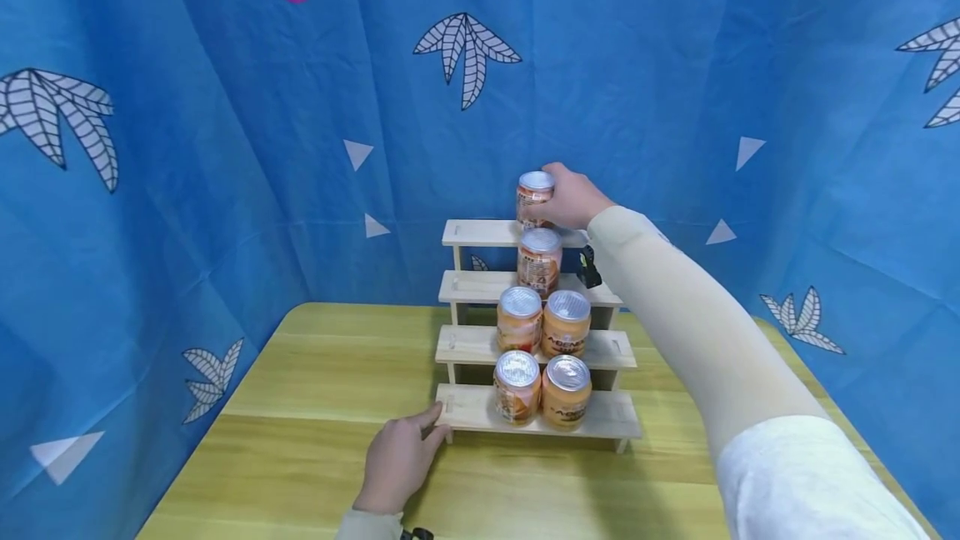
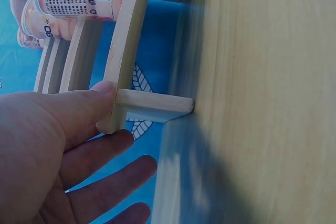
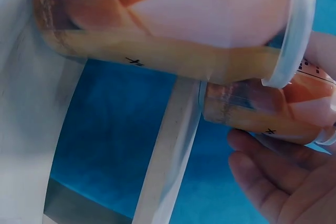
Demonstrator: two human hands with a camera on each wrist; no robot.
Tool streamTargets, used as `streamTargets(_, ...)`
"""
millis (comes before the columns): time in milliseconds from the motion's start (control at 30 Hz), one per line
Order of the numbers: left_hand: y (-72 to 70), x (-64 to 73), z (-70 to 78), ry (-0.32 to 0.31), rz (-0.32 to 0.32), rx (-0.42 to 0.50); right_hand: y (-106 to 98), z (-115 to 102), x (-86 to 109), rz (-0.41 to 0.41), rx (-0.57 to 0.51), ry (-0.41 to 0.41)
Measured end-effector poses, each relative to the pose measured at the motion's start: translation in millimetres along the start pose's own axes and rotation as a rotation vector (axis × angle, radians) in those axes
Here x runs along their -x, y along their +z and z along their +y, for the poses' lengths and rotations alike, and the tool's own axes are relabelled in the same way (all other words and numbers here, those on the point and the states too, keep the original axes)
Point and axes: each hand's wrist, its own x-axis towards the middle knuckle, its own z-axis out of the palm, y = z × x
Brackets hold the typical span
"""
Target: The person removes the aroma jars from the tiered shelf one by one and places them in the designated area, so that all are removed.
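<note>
A tiered wooden stand carries clear cans with silvery lids and orange contents. At its top step my right hand grips a can, fingers and thumb around its side; the right wrist view shows this can upright over the top board's edge, fingers curled along it. My left hand pinches the left end of the lowest step, with the thumb on the board and the index finger by its end. Its other fingers spread loosely.
On the second step from the top stands one can. Pairs of cans stand on each of the two lower steps. The stand rests on a yellowish wooden table, with a blue patterned cloth hanging behind and around it.
</note>
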Motion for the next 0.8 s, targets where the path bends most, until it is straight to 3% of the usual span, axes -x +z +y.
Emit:
streamTargets(333, 4.4, 3.7, 3.3, 0.027, -0.007, 0.016, -7.9, 9.7, 12.0, 0.069, -0.023, 0.021)
streamTargets(567, 3.4, 2.0, 0.6, 0.030, 0.000, 0.016, -29.5, 18.9, 27.0, 0.120, -0.022, 0.032)
streamTargets(800, 0.6, 0.4, -4.6, 0.035, 0.005, 0.007, -50.3, 37.0, 45.6, 0.126, 0.044, 0.065)
